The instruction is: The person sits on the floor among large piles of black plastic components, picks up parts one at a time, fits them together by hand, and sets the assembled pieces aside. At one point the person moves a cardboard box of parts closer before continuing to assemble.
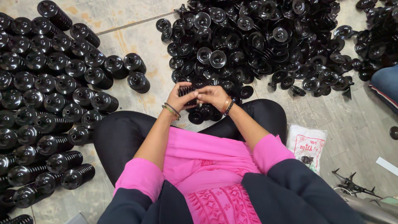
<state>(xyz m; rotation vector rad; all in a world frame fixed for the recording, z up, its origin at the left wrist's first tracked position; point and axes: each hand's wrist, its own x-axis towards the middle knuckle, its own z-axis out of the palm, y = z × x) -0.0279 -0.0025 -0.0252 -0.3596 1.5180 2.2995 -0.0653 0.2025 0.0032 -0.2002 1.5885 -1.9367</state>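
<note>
I sit cross-legged on a tiled floor. Both hands meet in front of my knees on one small black ribbed plastic part (188, 92). My left hand (179, 98) grips its left side and my right hand (214, 96) pinches its right end. Bangles ring both wrists. A few loose black pieces (202, 113) lie on the floor just below the hands. Straight ahead spreads a big loose heap of black cup-shaped parts (257, 41).
On my left, several stacked black ribbed pieces stand in tidy rows (41, 95). A white printed plastic bag (307, 145) lies by my right knee. Another person's blue-clad leg (387, 85) shows at the right edge. Black plastic sprue scraps (352, 184) lie at the lower right.
</note>
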